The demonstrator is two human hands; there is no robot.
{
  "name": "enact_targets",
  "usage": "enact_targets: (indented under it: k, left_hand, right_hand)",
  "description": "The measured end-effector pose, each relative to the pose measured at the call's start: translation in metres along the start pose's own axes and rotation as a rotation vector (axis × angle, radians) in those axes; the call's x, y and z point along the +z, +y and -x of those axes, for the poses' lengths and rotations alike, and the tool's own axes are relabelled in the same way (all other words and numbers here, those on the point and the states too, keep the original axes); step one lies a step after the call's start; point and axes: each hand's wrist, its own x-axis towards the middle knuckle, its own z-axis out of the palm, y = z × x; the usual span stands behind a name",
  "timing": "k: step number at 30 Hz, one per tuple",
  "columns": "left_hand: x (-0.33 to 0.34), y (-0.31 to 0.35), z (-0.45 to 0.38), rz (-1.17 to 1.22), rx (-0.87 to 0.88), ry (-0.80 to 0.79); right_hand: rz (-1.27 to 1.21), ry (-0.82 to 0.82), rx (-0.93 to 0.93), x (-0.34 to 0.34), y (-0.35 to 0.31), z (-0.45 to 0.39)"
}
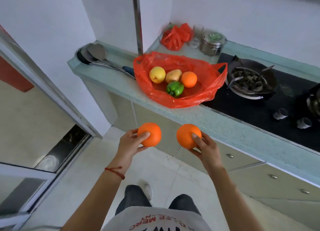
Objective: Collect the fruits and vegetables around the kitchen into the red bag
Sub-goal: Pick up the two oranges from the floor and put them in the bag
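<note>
Holding one orange (149,134) in my left hand (129,142), another orange (187,135) in my right hand (206,147), fingers curled round each; the red bag (199,95) lies open ahead on the counter (107,74), probably nearer my right.

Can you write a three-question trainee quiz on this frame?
1. True or false: the left hand and right hand each hold an orange.
2. How many items lie in the open red bag on the counter?
3. Multiple choice: what lies left of the bag? A) ladles B) a kettle C) a plate

Key
1. True: left orange, right orange.
2. Four: yellow fruit, potato, orange in the bag, green pepper.
3. A
</note>
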Motion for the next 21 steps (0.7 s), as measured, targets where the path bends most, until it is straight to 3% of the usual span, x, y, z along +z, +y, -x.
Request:
enact_targets:
  k: [8, 21]
  left_hand:
    - [0.021, 0.058, -0.072, -0.009, -0.014, -0.056]
    - [0.102, 0.151, -0.201, -0.016, 0.067, -0.077]
  right_hand:
    - [-0.036, 0.059, -0.032, 0.036, -0.042, -0.054]
    - [-0.026, 0.026, -0.137, 0.053, -0.134, -0.197]
